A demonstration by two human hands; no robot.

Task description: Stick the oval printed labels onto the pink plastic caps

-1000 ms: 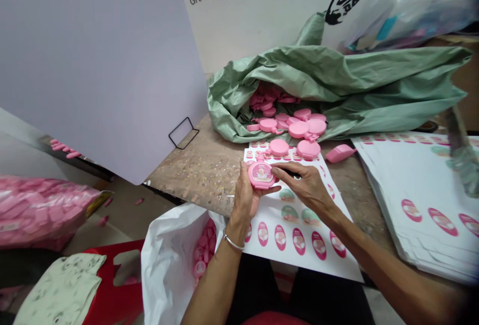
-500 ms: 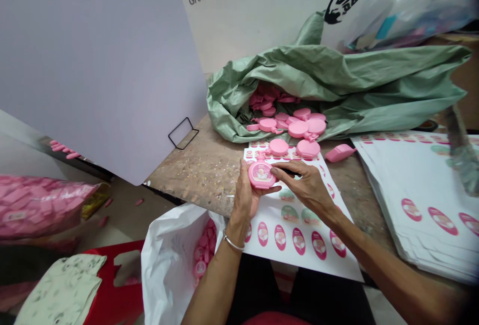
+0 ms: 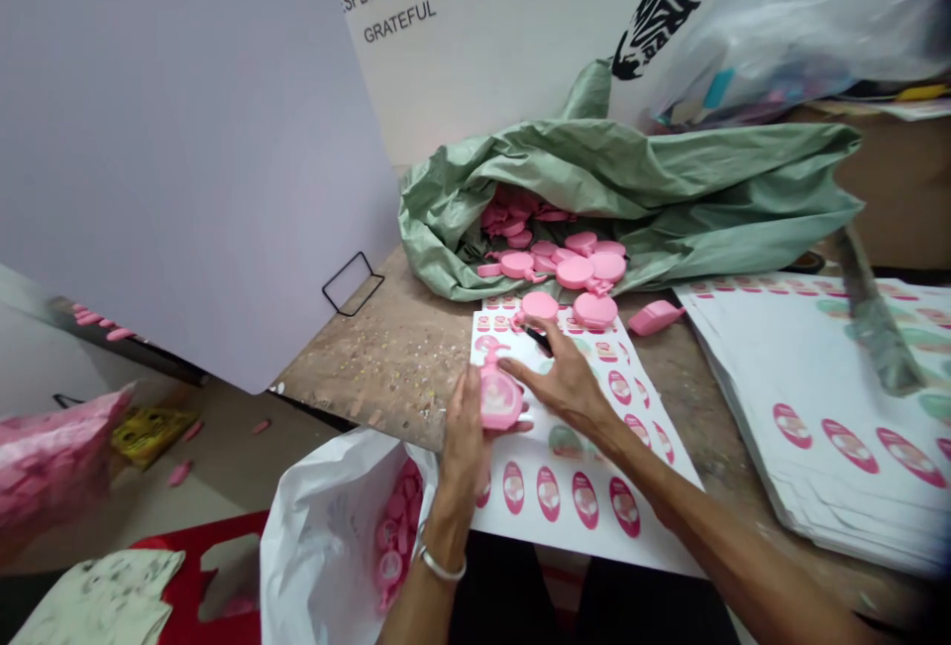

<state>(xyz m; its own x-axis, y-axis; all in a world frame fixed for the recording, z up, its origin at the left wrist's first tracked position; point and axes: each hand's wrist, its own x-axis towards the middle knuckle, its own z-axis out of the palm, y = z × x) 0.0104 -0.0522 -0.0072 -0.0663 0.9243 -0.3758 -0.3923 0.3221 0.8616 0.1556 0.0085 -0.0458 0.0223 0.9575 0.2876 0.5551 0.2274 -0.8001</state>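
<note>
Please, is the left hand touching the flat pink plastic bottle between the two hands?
Touching. The head view shows the left hand cupped against the left side of the flat pink plastic bottle, with no gap visible between them.

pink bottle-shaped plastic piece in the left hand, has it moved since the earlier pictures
Yes, the pink bottle-shaped piece moved toward the person, away from the crumpled green bag.

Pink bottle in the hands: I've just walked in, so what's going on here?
A person's left hand holds the pink bottle, a label on its front, over a sheet of stickers. The right hand is close beside it, a dark slim object between its fingers; whether its thumb touches the bottle is hard to tell. More pink bottles lie at the mouth of a green bag, others in a white bag.
</note>
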